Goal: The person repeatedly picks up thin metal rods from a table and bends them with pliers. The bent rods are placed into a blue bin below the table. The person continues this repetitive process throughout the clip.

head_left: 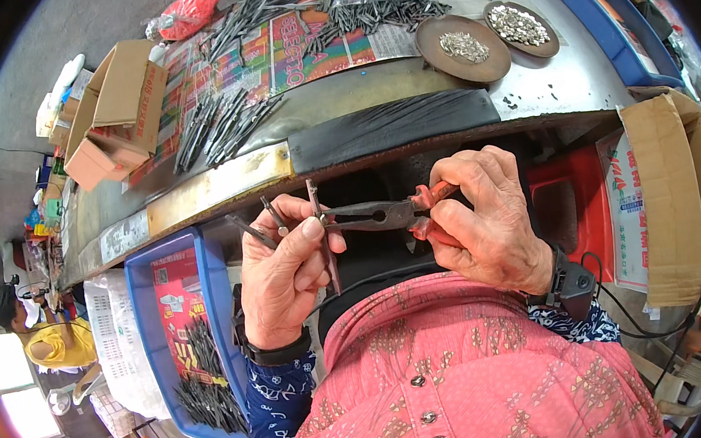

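The grip of the right hand [484,224] is closed around the red handles of dark steel pliers [375,214], whose nose meets a thin dark metal rod [325,238] pinched upright in the left hand [284,275] along with a few more rods, just in front of the near edge of the counter [222,180]. Judging by the rods heaped on the far counter and those in the blue plastic tray [148,337] at near left, this looks mid-batch, with plenty left.
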### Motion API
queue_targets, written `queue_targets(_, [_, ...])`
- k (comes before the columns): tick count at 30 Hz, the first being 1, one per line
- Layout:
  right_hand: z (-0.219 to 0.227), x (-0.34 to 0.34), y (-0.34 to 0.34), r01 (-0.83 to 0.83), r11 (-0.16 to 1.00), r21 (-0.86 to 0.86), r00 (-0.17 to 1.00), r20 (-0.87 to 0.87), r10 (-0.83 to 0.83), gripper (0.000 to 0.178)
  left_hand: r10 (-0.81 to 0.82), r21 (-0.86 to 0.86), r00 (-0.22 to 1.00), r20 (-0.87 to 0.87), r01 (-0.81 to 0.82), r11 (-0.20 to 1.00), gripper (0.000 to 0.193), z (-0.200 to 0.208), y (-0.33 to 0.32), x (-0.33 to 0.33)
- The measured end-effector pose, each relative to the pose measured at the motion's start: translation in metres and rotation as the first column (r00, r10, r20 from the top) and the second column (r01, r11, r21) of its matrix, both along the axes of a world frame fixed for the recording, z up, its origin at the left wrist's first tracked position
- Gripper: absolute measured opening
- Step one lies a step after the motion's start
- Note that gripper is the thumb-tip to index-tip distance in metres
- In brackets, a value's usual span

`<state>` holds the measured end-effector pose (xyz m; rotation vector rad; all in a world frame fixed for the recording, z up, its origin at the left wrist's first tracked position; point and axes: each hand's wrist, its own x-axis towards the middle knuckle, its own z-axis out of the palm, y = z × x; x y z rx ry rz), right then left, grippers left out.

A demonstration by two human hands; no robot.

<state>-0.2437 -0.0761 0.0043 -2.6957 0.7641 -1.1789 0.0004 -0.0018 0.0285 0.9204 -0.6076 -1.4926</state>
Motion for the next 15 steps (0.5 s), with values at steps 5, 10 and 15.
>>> queue_targets(5, [-0.008, -0.001, -0.001, -0.059, 0.994, 0.095, 0.996, -0.062, 0.065, 0.019, -0.023, -0.018, 0.998, 0.062, 0.024, 1.0, 0.008, -0.005, 0.0, -0.004])
queue_targets(10, [-0.018, 0.0, -0.007, -0.376, 0.791, 0.484, 0.927, 0.213, 0.31, 0.017, 0.202, -0.244, 0.843, 0.499, -0.087, 0.966, 0.011, -0.015, 0.008, -0.016])
queue_targets(15, [-0.017, -0.005, -0.008, -0.437, 0.444, 0.782, 0.891, 0.306, 0.336, 0.017, 0.389, -0.489, 0.636, 0.666, -0.021, 0.872, 0.009, -0.022, 0.006, -0.013])
